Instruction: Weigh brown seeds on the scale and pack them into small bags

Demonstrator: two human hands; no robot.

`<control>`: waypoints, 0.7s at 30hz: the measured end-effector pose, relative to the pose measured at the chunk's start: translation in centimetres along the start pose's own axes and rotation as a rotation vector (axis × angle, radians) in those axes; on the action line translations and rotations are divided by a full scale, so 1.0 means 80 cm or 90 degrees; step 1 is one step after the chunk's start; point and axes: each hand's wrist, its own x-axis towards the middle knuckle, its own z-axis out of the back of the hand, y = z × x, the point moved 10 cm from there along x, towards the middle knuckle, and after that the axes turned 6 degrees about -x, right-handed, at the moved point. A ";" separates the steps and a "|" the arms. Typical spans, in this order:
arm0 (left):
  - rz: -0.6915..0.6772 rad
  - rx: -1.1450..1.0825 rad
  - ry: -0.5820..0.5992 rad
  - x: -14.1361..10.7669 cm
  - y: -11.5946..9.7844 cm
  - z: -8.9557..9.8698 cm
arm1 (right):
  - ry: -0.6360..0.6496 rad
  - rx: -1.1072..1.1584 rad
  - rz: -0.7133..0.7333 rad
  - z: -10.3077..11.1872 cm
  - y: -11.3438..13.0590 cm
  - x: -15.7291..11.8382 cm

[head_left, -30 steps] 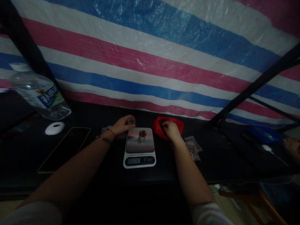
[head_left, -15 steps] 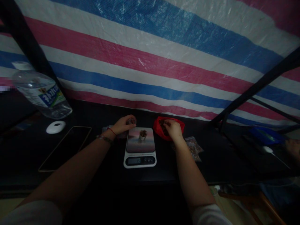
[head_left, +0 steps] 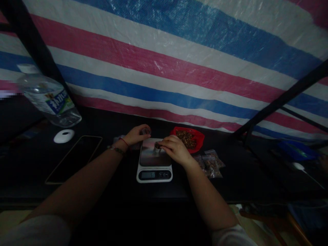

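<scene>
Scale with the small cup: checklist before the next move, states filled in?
1. Small cup standing on the scale: ok.
2. Display lit: ok; exact digits: cannot tell, too blurred.
3. Right hand away from the cup: not ok, its fingers are at the rim.
4. Left hand holding the small clear container: ok; whether it touches the scale: cannot tell.
5. Red container open, brown bits inside: ok.

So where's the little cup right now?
In the head view, the cup is near the middle, on the scale, by the right hand and left of the red container.
</scene>
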 end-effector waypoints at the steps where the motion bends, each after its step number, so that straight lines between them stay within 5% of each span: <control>1: -0.002 -0.002 0.002 0.000 0.000 0.000 | 0.005 0.001 0.000 -0.002 -0.001 0.000; 21: 0.015 0.010 0.003 -0.001 0.004 0.000 | -0.035 -0.001 -0.023 0.003 -0.009 -0.001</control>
